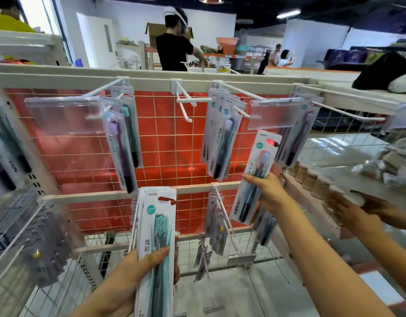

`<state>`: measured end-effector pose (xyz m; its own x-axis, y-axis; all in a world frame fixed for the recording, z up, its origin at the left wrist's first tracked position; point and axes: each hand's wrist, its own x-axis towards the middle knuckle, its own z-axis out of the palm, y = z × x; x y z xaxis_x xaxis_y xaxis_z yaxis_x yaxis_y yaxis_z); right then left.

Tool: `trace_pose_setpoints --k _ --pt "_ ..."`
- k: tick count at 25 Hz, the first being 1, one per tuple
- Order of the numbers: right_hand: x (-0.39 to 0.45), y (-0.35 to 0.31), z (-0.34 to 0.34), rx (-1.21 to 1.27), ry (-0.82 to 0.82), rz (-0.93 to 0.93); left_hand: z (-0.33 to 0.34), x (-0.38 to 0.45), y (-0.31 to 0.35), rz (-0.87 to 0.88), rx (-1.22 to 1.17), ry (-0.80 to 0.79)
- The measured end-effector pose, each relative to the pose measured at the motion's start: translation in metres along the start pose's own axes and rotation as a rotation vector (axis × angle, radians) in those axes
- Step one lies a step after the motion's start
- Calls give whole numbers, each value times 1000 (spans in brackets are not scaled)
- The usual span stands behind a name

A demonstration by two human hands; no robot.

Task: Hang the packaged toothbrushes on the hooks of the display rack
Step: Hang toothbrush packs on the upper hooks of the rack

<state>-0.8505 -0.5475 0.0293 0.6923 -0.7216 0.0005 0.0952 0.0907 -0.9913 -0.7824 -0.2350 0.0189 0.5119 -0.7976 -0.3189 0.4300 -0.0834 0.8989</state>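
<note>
The single toothbrush pack (pixel 254 177) is in my right hand (pixel 269 193), fingers wrapped round its lower half, lifted with its hang hole just below the clear price tag (pixel 274 113) and not yet on any hook. Up and to the left of this hand, a hook (pixel 241 112) already carries a bunch of packs (pixel 221 136); up and to the right another hook holds more. Well left of it the middle hook (pixel 186 108) is bare, and beyond that a far hook (pixel 103 110) holds a couple.

My left hand (pixel 138 273), lower and nearer to me, clamps a stack of packs (pixel 155 248), thumb across the front. I judge the job about half done: several hooks are stocked, one is bare, and this whole stack plus the raised pack remain. Far right, someone else's hands (pixel 357 209) rest on a shelf (pixel 311 207) of small jars.
</note>
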Motion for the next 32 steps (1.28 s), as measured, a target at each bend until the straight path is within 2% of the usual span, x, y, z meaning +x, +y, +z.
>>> trace_pose_setpoints --k 6,12,16,20,32 --pt "-17 -25 18 -338 -172 -104 1 0 -3 9 -42 12" --pt "-14 -52 34 -487 -201 -129 3 -2 -1 -11 -85 48" --pt "-15 -66 39 -474 -174 -130 1 -3 -1 1 -90 72" --pt "-16 -74 41 -480 -136 -158 0 -6 3 38 -76 28" --pt "-14 -73 45 -370 -167 -150 -2 -10 3 62 -94 18"
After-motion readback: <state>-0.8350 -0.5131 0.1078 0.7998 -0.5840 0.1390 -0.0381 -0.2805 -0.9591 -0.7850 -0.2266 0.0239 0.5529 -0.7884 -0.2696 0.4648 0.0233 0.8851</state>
